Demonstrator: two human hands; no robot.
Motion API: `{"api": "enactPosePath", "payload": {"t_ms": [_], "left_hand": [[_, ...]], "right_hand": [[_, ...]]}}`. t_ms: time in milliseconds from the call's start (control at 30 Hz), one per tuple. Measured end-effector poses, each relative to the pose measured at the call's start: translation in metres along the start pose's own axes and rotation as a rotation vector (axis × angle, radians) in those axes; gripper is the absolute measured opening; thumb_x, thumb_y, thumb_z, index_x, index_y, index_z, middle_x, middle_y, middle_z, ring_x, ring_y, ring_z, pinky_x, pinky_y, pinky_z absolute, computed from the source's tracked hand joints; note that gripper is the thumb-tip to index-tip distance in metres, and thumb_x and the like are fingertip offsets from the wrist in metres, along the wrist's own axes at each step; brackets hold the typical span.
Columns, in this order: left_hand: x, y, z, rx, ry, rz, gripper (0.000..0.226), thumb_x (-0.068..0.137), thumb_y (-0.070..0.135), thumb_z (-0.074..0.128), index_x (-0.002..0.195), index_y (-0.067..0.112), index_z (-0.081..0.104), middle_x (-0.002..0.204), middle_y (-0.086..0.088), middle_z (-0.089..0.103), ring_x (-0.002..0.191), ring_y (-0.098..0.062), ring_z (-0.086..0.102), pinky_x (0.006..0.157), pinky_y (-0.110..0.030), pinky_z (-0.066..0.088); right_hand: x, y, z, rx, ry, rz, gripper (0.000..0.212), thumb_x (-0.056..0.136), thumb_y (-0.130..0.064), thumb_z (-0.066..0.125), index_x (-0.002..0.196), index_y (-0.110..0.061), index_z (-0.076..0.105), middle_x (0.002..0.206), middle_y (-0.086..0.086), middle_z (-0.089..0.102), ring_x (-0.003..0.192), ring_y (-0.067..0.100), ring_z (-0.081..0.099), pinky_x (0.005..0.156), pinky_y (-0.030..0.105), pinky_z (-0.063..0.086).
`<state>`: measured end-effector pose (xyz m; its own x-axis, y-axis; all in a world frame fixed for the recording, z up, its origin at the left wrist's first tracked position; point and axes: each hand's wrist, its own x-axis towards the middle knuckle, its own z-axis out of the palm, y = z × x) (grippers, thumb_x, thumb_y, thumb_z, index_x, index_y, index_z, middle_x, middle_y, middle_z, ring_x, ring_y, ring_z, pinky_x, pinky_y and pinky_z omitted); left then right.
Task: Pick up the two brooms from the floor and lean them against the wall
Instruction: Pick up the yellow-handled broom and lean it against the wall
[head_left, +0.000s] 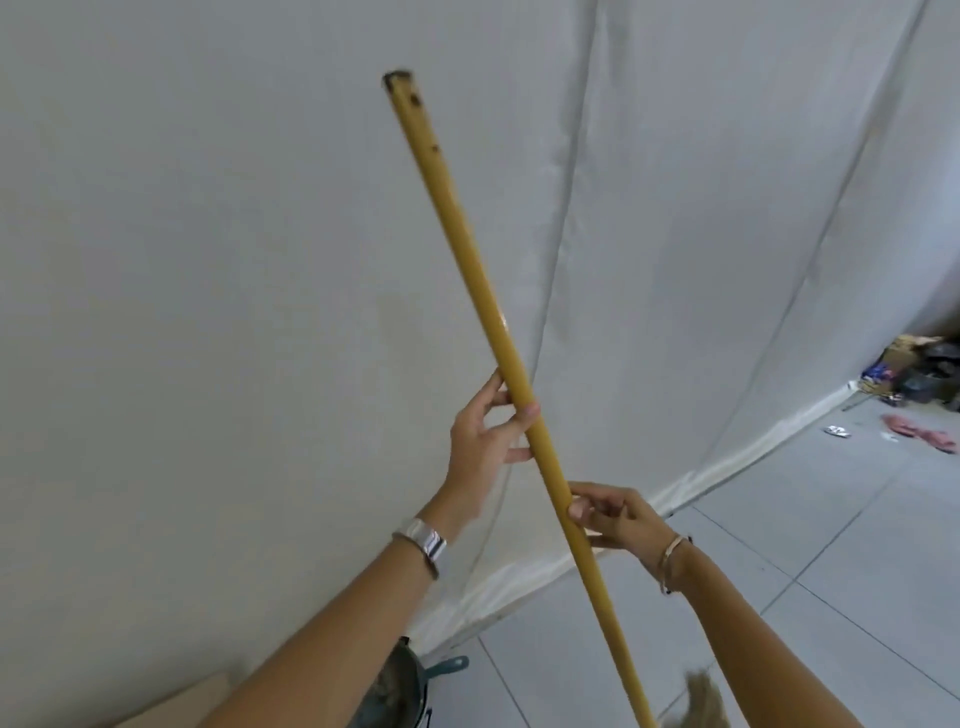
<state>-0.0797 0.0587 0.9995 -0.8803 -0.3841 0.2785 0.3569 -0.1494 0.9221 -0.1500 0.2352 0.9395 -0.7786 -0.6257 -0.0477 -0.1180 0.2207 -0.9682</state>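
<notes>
A broom with a long yellow handle (467, 270) stands tilted in front of me, its top end up and to the left against the white covered wall (208, 260). Its bristles (698, 701) show at the bottom edge, partly cut off. My left hand (488, 441) grips the handle at mid length, thumb on the near side. My right hand (610, 514) holds the handle just below, fingers pinched around it. Only one broom is in view.
A teal dustpan (410, 686) lies on the floor by the wall base under my left arm, next to a piece of cardboard (176, 706). Pink cloth (922, 431) and a clutter of boxes and bags (914, 369) sit at the far right on the grey tiled floor.
</notes>
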Motion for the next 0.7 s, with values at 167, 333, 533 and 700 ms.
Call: {"api": "enactPosePath", "payload": {"t_ms": [167, 333, 533, 700], "left_hand": [[-0.013, 0.044, 0.019, 0.007, -0.238, 0.011, 0.048, 0.082, 0.005, 0.066, 0.125, 0.021, 0.053, 0.098, -0.001, 0.058, 0.083, -0.009, 0.069, 0.062, -0.034, 0.061], [-0.035, 0.074, 0.040, 0.019, -0.314, 0.050, 0.043, 0.082, 0.008, 0.067, 0.119, 0.025, 0.054, 0.112, -0.012, 0.059, 0.089, -0.012, 0.069, 0.064, -0.038, 0.061], [-0.057, 0.140, 0.065, 0.057, -0.361, 0.176, 0.040, 0.083, 0.007, 0.066, 0.113, 0.031, 0.053, 0.102, -0.001, 0.061, 0.083, -0.009, 0.069, 0.055, -0.032, 0.060], [-0.069, 0.211, 0.055, 0.143, -0.298, 0.286, 0.039, 0.086, 0.011, 0.063, 0.119, 0.027, 0.050, 0.105, -0.004, 0.060, 0.091, -0.017, 0.064, 0.055, -0.034, 0.061]], "right_hand": [[-0.047, -0.026, -0.009, 0.044, 0.089, -0.072, 0.025, 0.080, -0.002, 0.067, 0.105, -0.006, 0.067, 0.087, 0.008, 0.064, 0.078, 0.015, 0.071, 0.066, 0.027, 0.061], [-0.084, -0.048, -0.011, 0.092, 0.143, -0.162, 0.020, 0.071, -0.001, 0.072, 0.087, -0.013, 0.075, 0.084, 0.012, 0.070, 0.075, 0.021, 0.072, 0.060, 0.028, 0.060], [-0.119, -0.091, -0.009, 0.160, 0.159, -0.348, 0.029, 0.056, -0.018, 0.079, 0.084, -0.010, 0.076, 0.077, 0.003, 0.073, 0.074, 0.020, 0.071, 0.056, 0.030, 0.059], [-0.122, -0.149, 0.020, 0.208, 0.114, -0.486, 0.039, 0.054, -0.024, 0.082, 0.089, -0.010, 0.076, 0.081, 0.005, 0.077, 0.079, 0.024, 0.072, 0.057, 0.034, 0.061]]}}
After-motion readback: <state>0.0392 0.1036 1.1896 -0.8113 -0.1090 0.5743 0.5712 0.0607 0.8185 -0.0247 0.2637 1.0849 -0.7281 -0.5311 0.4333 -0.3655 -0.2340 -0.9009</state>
